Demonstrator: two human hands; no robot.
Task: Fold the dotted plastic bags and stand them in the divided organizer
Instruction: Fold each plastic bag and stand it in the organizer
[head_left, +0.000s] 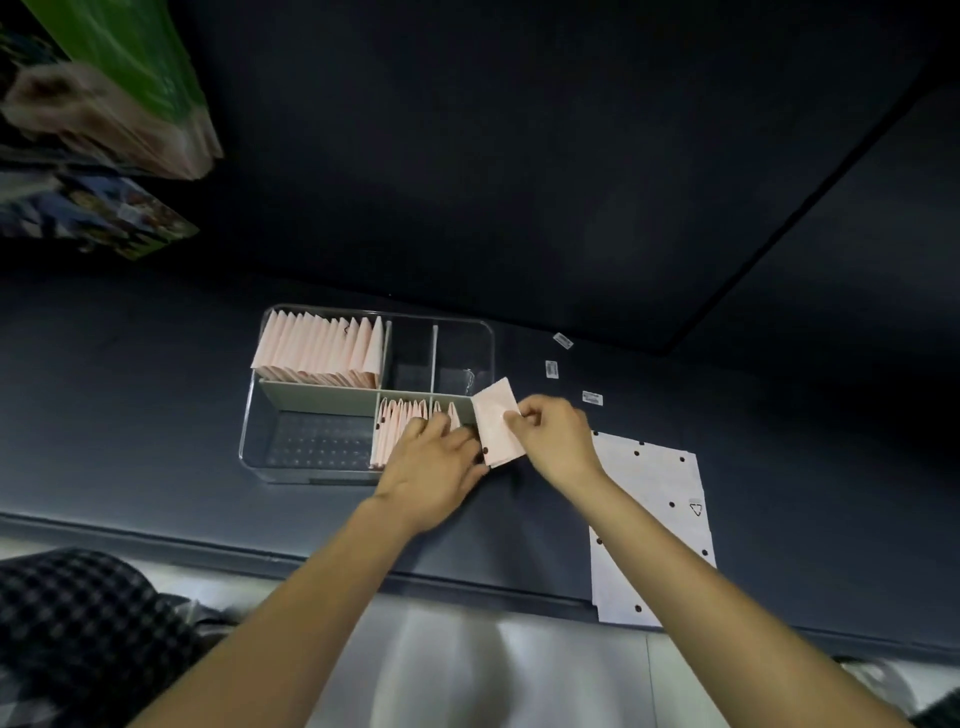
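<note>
Bare forearms reach out over the dark table (571, 260) toward the clear divided plastic organizer (488, 332). Right hand (551, 435) pinches a folded pale-pink dotted bag (496, 428) by its right edge — tilted, long axis running near-to-far, just right of the near-right compartment. Left hand (434, 467), fingers loosely spread, parts the standing bags (400, 421) there — it is nearer the slot.
</note>
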